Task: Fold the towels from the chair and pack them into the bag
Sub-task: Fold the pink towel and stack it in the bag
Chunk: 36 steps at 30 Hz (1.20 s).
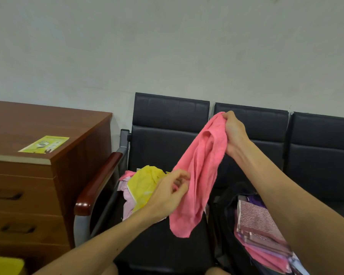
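The right hand (233,132) is raised in front of the seat backs, its fingers curled tightly round the top end of a pink towel (199,171). The towel hangs down and to the left in loose, bunched folds, clear of the seat. Lower down, the left hand (171,191) pinches the towel's left edge between thumb and curled fingers.

Behind the left hand, a crumpled yellow towel (143,183) lies on a pale pink cloth (127,203) on the leftmost seat of a black chair (167,139) with 3 joined seats. On the middle seat sits an open black bag (226,205) holding a stack of folded towels (260,225), pink and patterned.

Left of the chair's wooden armrest (99,181) stands a brown counter (38,124) with a yellow-green card (45,144) on top.
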Tool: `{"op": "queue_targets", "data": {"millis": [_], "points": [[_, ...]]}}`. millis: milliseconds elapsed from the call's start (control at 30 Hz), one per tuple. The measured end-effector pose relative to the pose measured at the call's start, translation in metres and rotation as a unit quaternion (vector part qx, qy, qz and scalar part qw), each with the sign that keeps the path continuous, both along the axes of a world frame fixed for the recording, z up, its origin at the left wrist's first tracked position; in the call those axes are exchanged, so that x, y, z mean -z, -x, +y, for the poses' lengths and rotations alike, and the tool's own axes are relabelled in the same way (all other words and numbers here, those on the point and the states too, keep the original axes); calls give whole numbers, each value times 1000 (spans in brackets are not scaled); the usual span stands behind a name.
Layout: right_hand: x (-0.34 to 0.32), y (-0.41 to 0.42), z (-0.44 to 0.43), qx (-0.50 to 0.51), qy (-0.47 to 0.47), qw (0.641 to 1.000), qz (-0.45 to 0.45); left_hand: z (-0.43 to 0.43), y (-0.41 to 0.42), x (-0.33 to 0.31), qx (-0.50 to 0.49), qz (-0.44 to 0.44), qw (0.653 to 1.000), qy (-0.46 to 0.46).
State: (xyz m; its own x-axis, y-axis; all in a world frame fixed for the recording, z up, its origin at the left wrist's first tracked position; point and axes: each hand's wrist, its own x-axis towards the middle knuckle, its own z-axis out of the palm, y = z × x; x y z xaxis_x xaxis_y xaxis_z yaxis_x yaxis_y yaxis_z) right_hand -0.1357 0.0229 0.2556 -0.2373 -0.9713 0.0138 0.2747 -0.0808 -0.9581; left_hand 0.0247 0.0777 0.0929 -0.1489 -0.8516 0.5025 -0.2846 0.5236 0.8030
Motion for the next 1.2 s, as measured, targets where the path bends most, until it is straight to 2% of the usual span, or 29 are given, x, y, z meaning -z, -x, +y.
{"op": "queue_targets", "data": {"millis": [100, 333, 433, 500, 567, 600, 633, 700, 733, 767, 833, 900, 967, 1033, 1100, 1200], "points": [[-1, 2, 6, -1, 0, 1000, -10, 10, 4, 6, 28, 14, 999, -24], [1, 11, 19, -17, 8, 999, -40, 3, -10, 30, -3, -37, 999, -27], [12, 20, 20, -40, -15, 998, -35, 1, -24, 14, -29, -25, 999, -21], [25, 25, 22, -77, -40, 996, -10, -4, -36, -11, -53, 0, 998, 16], [41, 27, 28, -136, -57, 986, 79, -8, -43, -43, -72, 5, 996, 62], [49, 26, 34, -190, -64, 966, 162, -9, -44, -58, -75, 2, 994, 82], [58, 24, 42, -265, -74, 924, 267, -8, -43, -75, -77, -4, 992, 100], [70, 17, 59, -394, -74, 792, 460, -4, -37, -104, -62, -11, 990, 123], [71, 14, 61, -426, -47, 754, 498, -2, -33, -117, -50, -19, 990, 133], [67, 10, 65, -440, -10, 756, 485, 1, -29, -127, -39, -33, 989, 139], [48, 3, 74, -429, 31, 830, 354, 5, -21, -142, -22, -66, 988, 137], [30, -3, 78, -417, 42, 884, 210, 8, -16, -147, -9, -98, 987, 130], [22, -5, 78, -402, 48, 902, 151, 9, -14, -144, -3, -110, 985, 129], [22, -7, 79, -396, 49, 902, 168, 9, -16, -139, -10, -102, 987, 124], [25, -8, 83, -384, 52, 895, 222, 8, -20, -133, -11, -81, 991, 104], [31, -16, 87, -329, 69, 866, 370, 13, -16, -126, -1, -25, 999, 23]]}}
